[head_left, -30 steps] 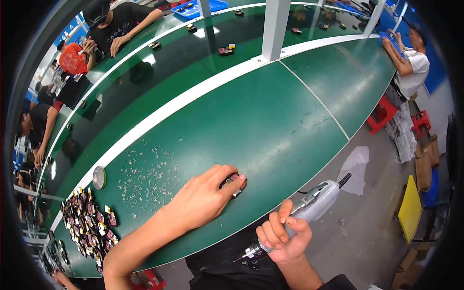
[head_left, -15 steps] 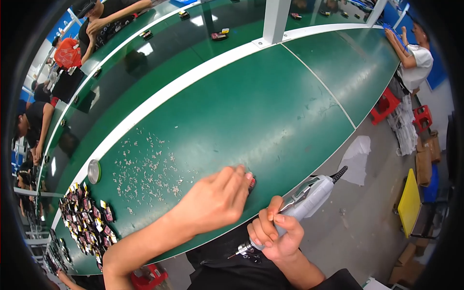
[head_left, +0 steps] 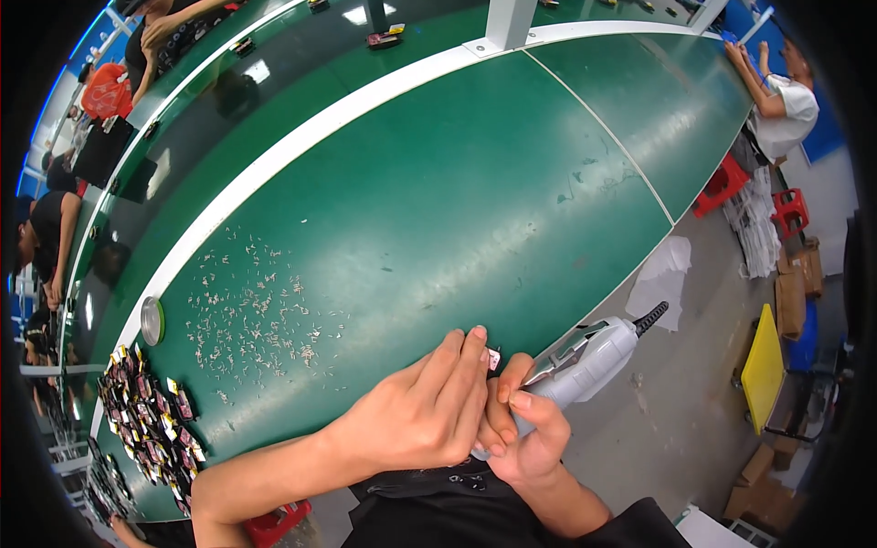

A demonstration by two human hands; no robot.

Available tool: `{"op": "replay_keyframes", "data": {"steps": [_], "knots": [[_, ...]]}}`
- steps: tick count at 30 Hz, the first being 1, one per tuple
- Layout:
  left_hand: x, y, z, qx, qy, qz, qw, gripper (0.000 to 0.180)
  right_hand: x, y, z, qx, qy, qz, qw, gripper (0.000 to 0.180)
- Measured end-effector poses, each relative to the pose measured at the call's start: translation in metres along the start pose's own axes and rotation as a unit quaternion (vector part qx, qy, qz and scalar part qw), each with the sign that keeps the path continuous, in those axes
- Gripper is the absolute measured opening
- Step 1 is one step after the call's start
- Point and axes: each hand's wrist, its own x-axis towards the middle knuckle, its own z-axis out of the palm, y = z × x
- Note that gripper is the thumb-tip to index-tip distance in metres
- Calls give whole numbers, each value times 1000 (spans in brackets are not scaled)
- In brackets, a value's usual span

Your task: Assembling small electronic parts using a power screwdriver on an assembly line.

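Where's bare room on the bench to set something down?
Bench: biggest patch is mid-surface, between rail, scattered bits, seam and left hand. Second patch: right of the seam, towards the far worker. Crowded: lower left, with the parts pile and tin; near edge, around left hand, right hand and driver.

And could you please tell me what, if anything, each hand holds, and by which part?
The right hand grips the grey power tool around its lower body. The left hand holds a small pink-and-black part; its gripped area is hidden.
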Motion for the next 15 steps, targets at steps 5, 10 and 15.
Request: {"op": "replay_keyframes", "data": {"steps": [5, 10, 15], "knots": [[-1, 3, 4, 10, 8, -2, 1000, 28, 0, -3, -1, -3, 14, 4, 1000, 9], [3, 5, 3, 17, -4, -9, 1000, 31, -5, -2, 0, -13, 17, 16, 1000, 11], [5, 7, -3, 14, -28, -17, 999, 38, -2, 3, 0, -8, 33, -11, 999, 12]]}}
